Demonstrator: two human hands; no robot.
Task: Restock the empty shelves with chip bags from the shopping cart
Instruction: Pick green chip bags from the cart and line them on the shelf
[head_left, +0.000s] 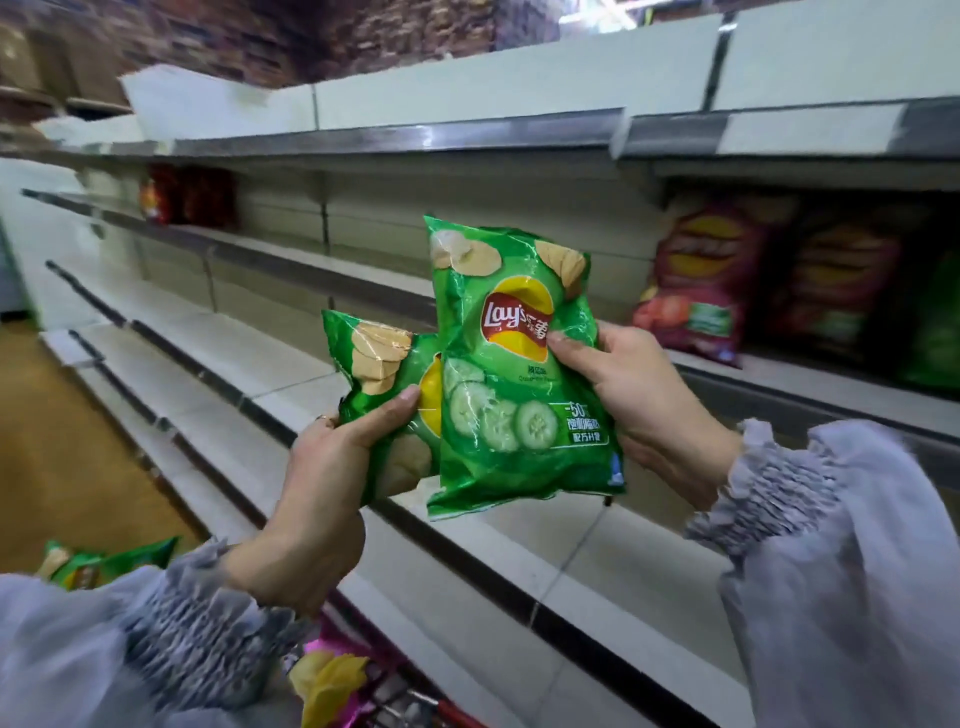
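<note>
Beside seemingly bare shelves (218, 332), left hand (322, 483) and right hand (641, 408) grip bags (382, 371) (514, 374).

Green chip bags (514, 395) printed with pale cucumber slices; lilac sleeves (857, 493); white shelves (623, 561) edged grey

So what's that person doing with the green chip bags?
A person is filling shop shelves with chips. The left hand grips one green bag, and the right hand holds a second green cucumber bag that overlaps in front of it. Both bags are in the air before the white shelves, not put down yet. Some red bags stand on a shelf to the right, and a yellow bag waits lower down.
</note>
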